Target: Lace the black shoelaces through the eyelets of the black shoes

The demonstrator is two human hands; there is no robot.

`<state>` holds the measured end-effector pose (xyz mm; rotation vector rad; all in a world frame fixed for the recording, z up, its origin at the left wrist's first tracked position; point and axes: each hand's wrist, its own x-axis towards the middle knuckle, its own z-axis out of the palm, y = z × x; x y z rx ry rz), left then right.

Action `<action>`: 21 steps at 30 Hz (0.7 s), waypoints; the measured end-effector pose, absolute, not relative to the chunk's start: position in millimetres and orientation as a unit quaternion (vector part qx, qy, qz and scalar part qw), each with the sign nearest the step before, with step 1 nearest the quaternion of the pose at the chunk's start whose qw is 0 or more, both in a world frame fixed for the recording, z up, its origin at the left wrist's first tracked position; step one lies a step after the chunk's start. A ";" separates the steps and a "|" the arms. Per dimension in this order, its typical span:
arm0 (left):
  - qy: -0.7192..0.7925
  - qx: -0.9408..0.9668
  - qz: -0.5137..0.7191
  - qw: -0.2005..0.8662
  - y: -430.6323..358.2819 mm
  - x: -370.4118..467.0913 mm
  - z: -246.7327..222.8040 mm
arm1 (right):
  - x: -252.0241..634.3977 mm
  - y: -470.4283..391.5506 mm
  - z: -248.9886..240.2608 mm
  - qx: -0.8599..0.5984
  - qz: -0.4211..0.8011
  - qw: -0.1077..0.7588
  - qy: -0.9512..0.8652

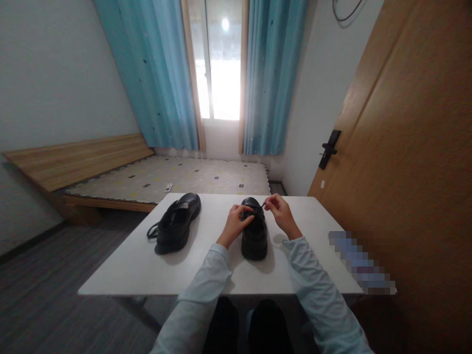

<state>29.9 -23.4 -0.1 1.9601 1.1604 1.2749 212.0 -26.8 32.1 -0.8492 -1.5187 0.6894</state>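
Head view: right hand [277, 206] pinches a dark lace [263, 204] between nearly closed fingertips.

White tabletop [214, 275] is lying open at lower centre and right of centre; left black shoe [172, 227] is blocking centre left, central black shoe [254, 242] is blocking the middle.

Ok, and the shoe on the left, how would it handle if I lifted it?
The left shoe looks chunky-soled, so probably fairly stiff underneath and unlikely to roll. Its dark lace hangs loose beside it, so that would likely flop and trail.
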 end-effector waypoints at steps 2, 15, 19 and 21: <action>0.429 0.723 0.473 0.263 -22.8 30.0 -0.8 | 213.5 -25.3 31.5 -0.359 0.301 0.604 -0.645; 0.426 0.725 0.474 0.260 -23.7 29.7 0.3 | 215.9 -29.7 38.3 -0.321 0.389 0.630 -0.591; 0.426 0.726 0.473 0.261 -22.9 29.4 -0.7 | 216.0 -32.5 41.0 -0.300 0.426 0.634 -0.572; 0.425 0.727 0.473 0.260 -22.6 29.3 -0.9 | 218.2 -33.2 42.5 -0.285 0.450 0.639 -0.555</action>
